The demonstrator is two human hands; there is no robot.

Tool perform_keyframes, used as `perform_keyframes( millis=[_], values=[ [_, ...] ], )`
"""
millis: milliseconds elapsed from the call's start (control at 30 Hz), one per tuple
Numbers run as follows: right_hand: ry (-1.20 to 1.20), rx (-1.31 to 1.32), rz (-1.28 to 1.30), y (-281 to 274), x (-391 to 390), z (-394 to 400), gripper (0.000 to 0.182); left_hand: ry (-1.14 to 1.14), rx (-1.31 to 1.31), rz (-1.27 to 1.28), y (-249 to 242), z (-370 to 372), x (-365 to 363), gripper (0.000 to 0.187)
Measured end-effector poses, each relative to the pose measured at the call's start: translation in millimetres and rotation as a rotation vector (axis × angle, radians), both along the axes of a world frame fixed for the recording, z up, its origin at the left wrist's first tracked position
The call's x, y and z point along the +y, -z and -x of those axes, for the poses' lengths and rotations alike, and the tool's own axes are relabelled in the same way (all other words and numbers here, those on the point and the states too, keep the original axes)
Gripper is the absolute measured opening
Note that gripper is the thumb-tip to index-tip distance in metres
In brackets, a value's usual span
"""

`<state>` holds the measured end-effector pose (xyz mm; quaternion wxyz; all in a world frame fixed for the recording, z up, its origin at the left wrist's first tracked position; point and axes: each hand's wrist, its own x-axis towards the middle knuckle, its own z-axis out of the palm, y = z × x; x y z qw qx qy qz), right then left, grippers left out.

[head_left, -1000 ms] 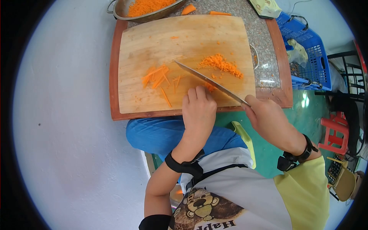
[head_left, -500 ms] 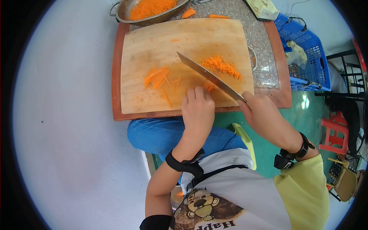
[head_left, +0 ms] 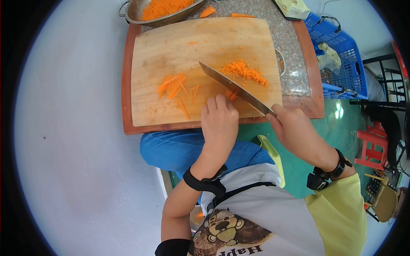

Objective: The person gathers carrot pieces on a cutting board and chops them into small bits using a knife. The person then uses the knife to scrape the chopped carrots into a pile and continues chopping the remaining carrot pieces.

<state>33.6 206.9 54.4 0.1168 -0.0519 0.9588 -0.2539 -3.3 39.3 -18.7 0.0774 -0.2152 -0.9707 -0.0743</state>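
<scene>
Gripping broad, flat metal knife closed-fisted in right hand. Bunching left hand by thin orange carrot strips, near side of smooth wooden board; can't tell if pinching. Seeing crumbly carrot mince farther right.

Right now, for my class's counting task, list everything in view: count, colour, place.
Table: 1, speckled grey, brown-edged, centre
Cutting board: 1, pale brown, on the table
Knife: 1, grey, slanting across the board
Carrot slices: several, orange, left on board
Minced carrot: 1 heap, orange, right on board
Carrot cuttings: uncounted, orange, near side of knife
Carrot pieces: 2, orange, beyond the board
Bowl: 1, silver, far left of table
Shredded carrot: 1 heap, orange, in bowl
Basket: 1, blue, right of table
Stool: at least 1, red, far right
Chair: 1, tan, lower right
Wall: 1, pale, left
Wristbands: 2, black, one per wrist
Left hand: 1, bare, beside carrot cuttings
Right hand: 1, bare, gripping the knife
</scene>
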Motion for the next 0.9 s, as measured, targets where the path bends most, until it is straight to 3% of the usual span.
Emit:
perform_keyframes(
  millis=[233,600,667,900],
  values=[
    [0.034,0.001,0.056,-9.0,-0.7,-0.7,0.016,0.007,-0.013,0.002,-2.1,1.2,0.6,0.052],
    [-0.021,-0.007,-0.105,8.8,-12.8,0.8,0.014,0.02,0.01,-0.007,2.1,0.5,-0.5,0.054],
    [-0.028,0.001,-0.08,9.2,-12.3,7.5,0.014,0.042,0.099,-0.02,2.3,1.9,-1.2,0.007],
    [0.033,-0.017,0.012,-8.3,-10.1,4.6,0.015,0.02,0.08,-0.042,5.2,1.1,-1.3,0.015]
  ],
)
